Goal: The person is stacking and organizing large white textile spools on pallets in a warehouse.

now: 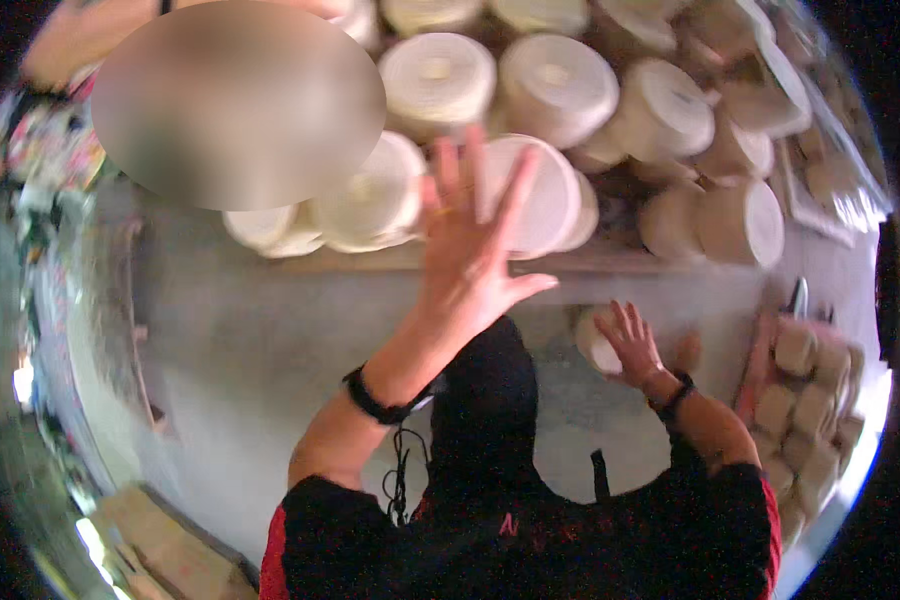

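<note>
Far left: another person's bare forearm (75, 50), upper corner; below, patterned cloth (60, 145). Lower left: one brown flat-topped object (180, 545), its long edge slanting. Next: grey floor (250, 340), a broad stretch giving lateral room left of my left forearm. Upper middle: pale round pots (370, 190), close-packed, the front ones at the near edge of a wooden board (620, 263). Centre: my left hand (460, 260), fingers fanned wide, holding nothing visible, over a pale disc-faced pot (545, 205); contact cannot be told. Right of centre, near side of the board: one small pale round piece (592, 345), my right hand (630, 345) partly over it, fingers somewhat apart; whether they grip, I cannot tell. Far right: small pale blocks (815, 410), stacked beside a reddish edge (755, 370), bounding the floor there.
</note>
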`<action>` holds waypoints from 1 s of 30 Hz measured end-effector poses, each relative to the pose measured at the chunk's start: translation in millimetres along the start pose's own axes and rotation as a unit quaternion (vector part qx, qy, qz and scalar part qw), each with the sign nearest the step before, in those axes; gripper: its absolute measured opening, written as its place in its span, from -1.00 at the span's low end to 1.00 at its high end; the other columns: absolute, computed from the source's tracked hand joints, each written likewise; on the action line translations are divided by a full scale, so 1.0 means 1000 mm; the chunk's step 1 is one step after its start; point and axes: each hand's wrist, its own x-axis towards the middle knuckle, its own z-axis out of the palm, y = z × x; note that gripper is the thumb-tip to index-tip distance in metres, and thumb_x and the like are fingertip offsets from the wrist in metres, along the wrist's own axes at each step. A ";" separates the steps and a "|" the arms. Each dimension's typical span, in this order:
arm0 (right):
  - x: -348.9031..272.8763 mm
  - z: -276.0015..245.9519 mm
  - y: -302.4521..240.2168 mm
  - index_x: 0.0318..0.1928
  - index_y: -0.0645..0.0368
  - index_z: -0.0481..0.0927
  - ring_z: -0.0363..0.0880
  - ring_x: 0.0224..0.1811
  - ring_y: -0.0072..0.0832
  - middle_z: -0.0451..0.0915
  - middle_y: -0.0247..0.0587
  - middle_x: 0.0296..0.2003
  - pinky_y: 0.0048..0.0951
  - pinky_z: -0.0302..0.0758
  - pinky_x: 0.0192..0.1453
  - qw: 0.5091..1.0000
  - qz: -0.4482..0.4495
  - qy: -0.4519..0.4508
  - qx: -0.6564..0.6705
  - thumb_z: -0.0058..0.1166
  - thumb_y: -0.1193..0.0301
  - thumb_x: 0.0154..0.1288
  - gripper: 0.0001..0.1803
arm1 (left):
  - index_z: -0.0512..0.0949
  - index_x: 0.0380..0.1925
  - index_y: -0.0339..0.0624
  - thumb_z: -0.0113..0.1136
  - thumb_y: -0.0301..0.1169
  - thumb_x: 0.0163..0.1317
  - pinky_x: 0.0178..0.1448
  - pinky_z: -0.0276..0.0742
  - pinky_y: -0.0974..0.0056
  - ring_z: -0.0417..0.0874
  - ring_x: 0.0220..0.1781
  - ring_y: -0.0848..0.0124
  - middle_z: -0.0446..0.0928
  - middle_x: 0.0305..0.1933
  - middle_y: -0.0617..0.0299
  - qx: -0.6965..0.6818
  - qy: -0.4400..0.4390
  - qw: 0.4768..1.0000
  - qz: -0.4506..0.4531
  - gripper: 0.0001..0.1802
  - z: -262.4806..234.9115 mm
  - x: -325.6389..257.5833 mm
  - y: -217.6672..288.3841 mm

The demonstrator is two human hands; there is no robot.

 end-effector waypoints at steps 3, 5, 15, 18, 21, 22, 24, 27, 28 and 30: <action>-0.001 -0.028 0.022 0.57 -0.21 -0.11 -0.10 0.56 0.18 -0.15 0.13 0.54 0.27 0.12 0.46 0.990 -0.028 -0.138 0.017 0.49 -0.26 -0.39 0.50 | -0.05 0.55 0.30 0.71 -0.01 -0.51 0.43 0.05 -0.45 -0.03 0.55 -0.32 -0.25 0.59 -0.27 0.027 -0.037 0.999 -0.013 0.52 0.007 0.003 -0.012; -0.015 -0.080 0.065 0.54 -0.14 0.01 -0.02 0.54 0.14 -0.05 0.16 0.52 0.21 0.07 0.50 0.976 -0.064 -0.147 0.146 0.46 -0.25 -0.32 0.40 | -0.06 0.55 0.32 0.71 0.01 -0.53 0.41 0.09 -0.44 0.00 0.53 -0.38 -0.20 0.58 -0.32 0.012 -0.035 0.999 -0.031 0.55 0.013 -0.002 -0.012; 0.091 -0.211 0.036 0.53 0.05 -0.02 0.01 0.56 -0.08 0.01 0.03 0.51 -0.02 0.11 0.55 0.961 -0.162 0.177 0.136 0.53 0.04 -0.24 0.34 | 0.20 0.46 0.11 0.65 -0.05 -0.44 0.20 0.40 -0.26 0.31 0.35 -0.24 0.26 0.32 -0.27 0.029 0.015 0.997 -0.067 0.30 0.012 0.013 -0.030; 0.120 -0.213 0.011 0.53 0.01 0.01 0.01 0.54 0.01 -0.01 0.08 0.51 0.12 0.08 0.52 0.977 -0.113 0.181 -0.013 0.56 -0.07 -0.33 0.40 | 0.17 0.46 0.02 0.67 -0.24 -0.41 0.31 0.31 -0.25 0.28 0.36 -0.29 0.17 0.39 -0.28 -0.014 0.085 0.996 -0.016 0.30 -0.021 -0.005 -0.007; 0.153 -0.204 -0.010 0.53 -0.07 0.00 0.03 0.53 0.01 0.03 0.02 0.50 0.16 0.04 0.50 0.955 -0.173 0.241 -0.007 0.58 -0.15 -0.49 0.51 | 0.11 0.48 -0.06 0.64 -0.26 -0.36 0.41 0.20 -0.21 0.19 0.43 -0.25 0.09 0.45 -0.27 -0.052 0.068 0.994 -0.072 0.30 -0.056 -0.036 0.011; 0.153 -0.207 -0.004 0.52 -0.06 0.00 -0.07 0.56 0.01 0.03 0.01 0.51 0.12 -0.02 0.54 0.971 -0.160 0.172 -0.044 0.62 -0.03 -0.51 0.50 | 0.10 0.49 -0.07 0.63 -0.24 -0.33 0.43 0.19 -0.21 0.18 0.45 -0.22 0.07 0.47 -0.25 -0.066 0.048 0.992 -0.093 0.30 -0.048 -0.042 0.014; 0.172 -0.203 -0.006 0.53 -0.18 -0.01 -0.07 0.56 0.05 0.01 0.00 0.51 0.29 0.10 0.44 0.973 -0.129 0.183 -0.047 0.64 0.00 -0.53 0.51 | 0.08 0.49 -0.08 0.62 -0.21 -0.31 0.44 0.17 -0.20 0.18 0.46 -0.19 0.06 0.48 -0.24 -0.074 0.029 0.991 -0.105 0.29 -0.049 -0.060 0.013; 0.184 -0.210 -0.026 0.52 -0.27 0.01 -0.06 0.55 0.07 0.00 0.00 0.50 0.36 0.18 0.36 0.978 -0.119 0.171 -0.029 0.64 0.06 -0.51 0.47 | 0.05 0.51 -0.09 0.59 -0.15 -0.26 0.48 0.14 -0.19 0.16 0.49 -0.13 0.01 0.52 -0.20 -0.090 0.016 0.984 -0.156 0.29 -0.049 -0.083 0.012; 0.184 -0.208 -0.027 0.52 -0.30 0.02 -0.05 0.54 0.07 0.01 0.00 0.49 0.39 0.22 0.32 0.978 -0.124 0.165 -0.029 0.64 0.09 -0.49 0.45 | 0.03 0.51 -0.10 0.57 -0.14 -0.26 0.52 0.06 -0.16 0.12 0.52 -0.06 0.02 0.54 -0.11 -0.099 0.016 0.979 -0.178 0.30 -0.048 -0.084 0.014; 0.176 -0.197 -0.022 0.51 -0.31 0.03 -0.03 0.54 0.08 0.01 0.00 0.49 0.39 0.20 0.33 0.976 -0.120 0.181 -0.020 0.63 0.12 -0.46 0.43 | 0.00 0.52 -0.12 0.55 -0.08 -0.24 0.57 -0.03 -0.13 0.05 0.58 0.02 0.01 0.58 0.01 -0.104 0.010 0.973 -0.204 0.31 -0.044 -0.087 0.016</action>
